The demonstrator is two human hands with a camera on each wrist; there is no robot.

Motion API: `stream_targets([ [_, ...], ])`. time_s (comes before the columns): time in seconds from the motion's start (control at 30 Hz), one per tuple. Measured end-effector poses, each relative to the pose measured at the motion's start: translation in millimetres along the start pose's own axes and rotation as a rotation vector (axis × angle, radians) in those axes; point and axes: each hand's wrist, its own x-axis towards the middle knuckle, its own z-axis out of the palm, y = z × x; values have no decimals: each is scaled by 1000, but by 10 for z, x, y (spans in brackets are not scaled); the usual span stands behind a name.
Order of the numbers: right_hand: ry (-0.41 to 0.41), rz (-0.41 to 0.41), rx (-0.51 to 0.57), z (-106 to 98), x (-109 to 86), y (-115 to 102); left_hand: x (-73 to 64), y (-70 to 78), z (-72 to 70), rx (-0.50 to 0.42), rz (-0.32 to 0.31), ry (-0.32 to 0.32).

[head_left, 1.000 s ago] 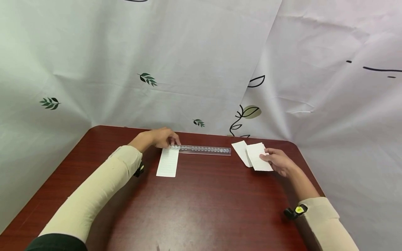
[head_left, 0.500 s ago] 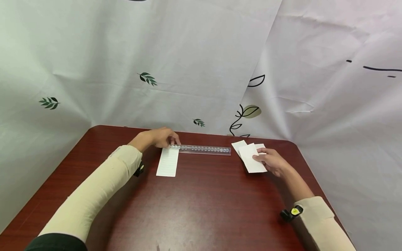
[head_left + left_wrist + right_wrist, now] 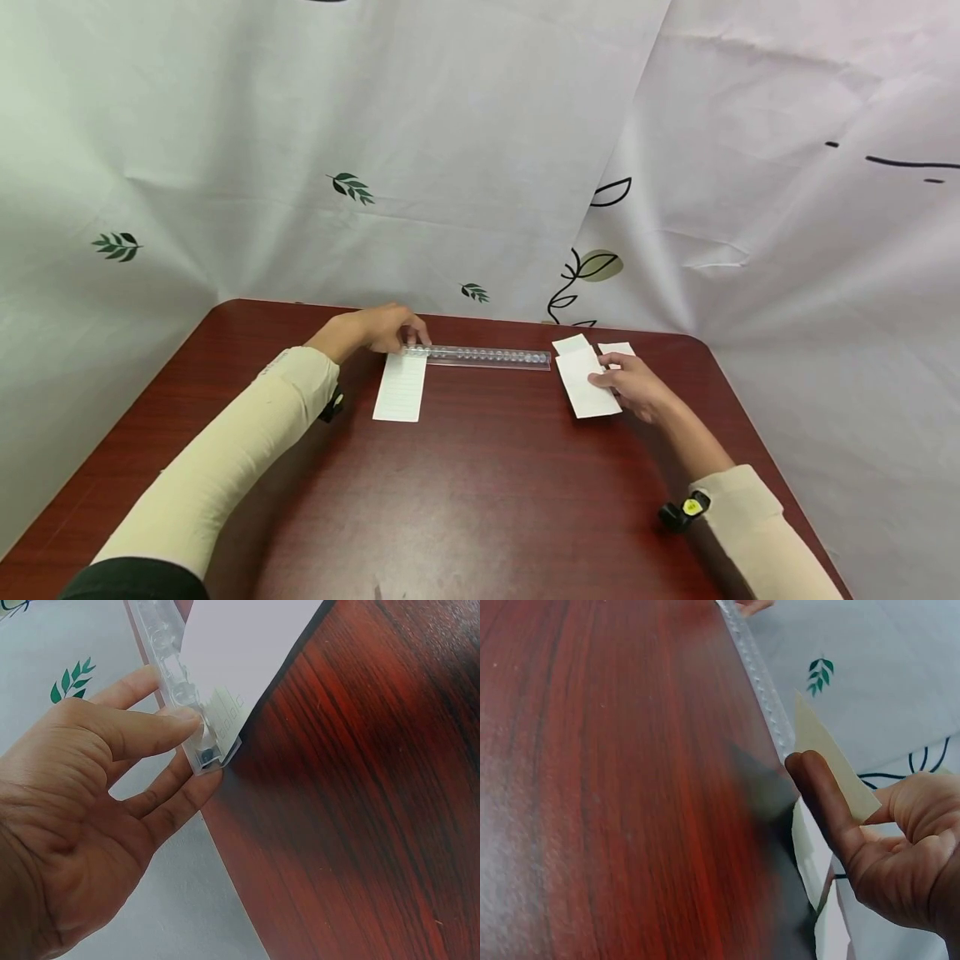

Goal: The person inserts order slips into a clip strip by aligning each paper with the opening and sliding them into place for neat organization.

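Observation:
My left hand [image 3: 386,327] grips the left end of a clear plastic ticket rail [image 3: 487,357] with a row of round beads inside. In the left wrist view, the thumb lies on the rail [image 3: 160,634] and fingers reach behind it. A white lined paper slip [image 3: 400,392] hangs from that end toward the front of the table. My right hand [image 3: 636,385] pinches another white paper slip [image 3: 587,390] between thumb and fingers, right of the rail. The right wrist view shows this slip [image 3: 825,754] tilted, above the table.
Two more paper slips show behind the right hand: one slip [image 3: 572,343] partly covered by the held one, another slip [image 3: 617,348] by the fingers. They lie on the dark red wooden table [image 3: 465,483]. A pale printed cloth [image 3: 450,167] rises behind the back edge.
My right hand has moved left with its slip, uncovering a slip at the right and overlapping the one at the left. The left hand, rail and lined slip stay in place.

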Motion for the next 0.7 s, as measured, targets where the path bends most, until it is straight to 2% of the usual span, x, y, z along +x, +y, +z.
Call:
stream_targets([
  [0.27, 13, 6, -4, 110, 43, 9, -16, 4, -2, -25, -9, -4],
  [0.7, 11, 5, 1, 226, 106, 39, -4, 21, 2, -12, -11, -2],
])
